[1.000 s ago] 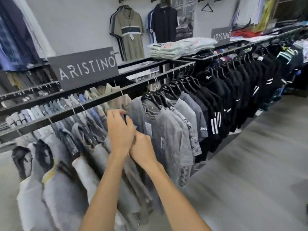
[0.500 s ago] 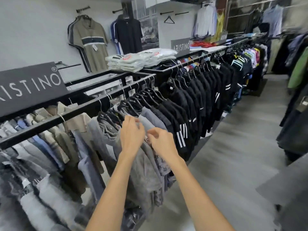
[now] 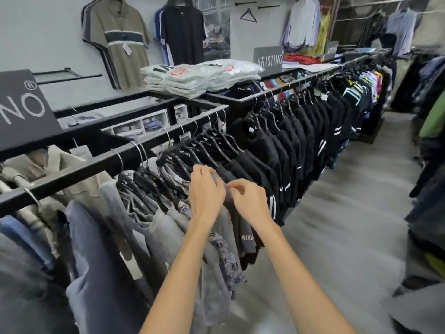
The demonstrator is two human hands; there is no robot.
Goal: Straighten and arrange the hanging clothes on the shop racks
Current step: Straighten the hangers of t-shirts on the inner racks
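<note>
A long black rack rail [image 3: 154, 141] runs from lower left to upper right, hung with grey t-shirts [image 3: 154, 227] on the left and black t-shirts [image 3: 277, 150] further right, all on black hangers [image 3: 192, 147]. My left hand [image 3: 204, 191] grips the shoulder of a dark grey t-shirt [image 3: 225, 227] where the grey shirts meet the black ones. My right hand [image 3: 248, 198] pinches the same shirt's fabric just to the right, fingers curled. Both hands sit close together below the rail.
A second rail [image 3: 301, 80] carries black and coloured shirts towards the far right. Folded bagged shirts [image 3: 192, 78] lie on the rack top beside an ARISTINO sign [image 3: 268, 59]. Polo shirts [image 3: 120, 42] hang on the wall. Another rack of clothes [image 3: 431, 165] borders the grey aisle floor [image 3: 337, 213] on the right.
Both hands have moved rightward along the rail, from the light grey shirts to the dark shirt at the start of the black ones. The view has swung right with them.
</note>
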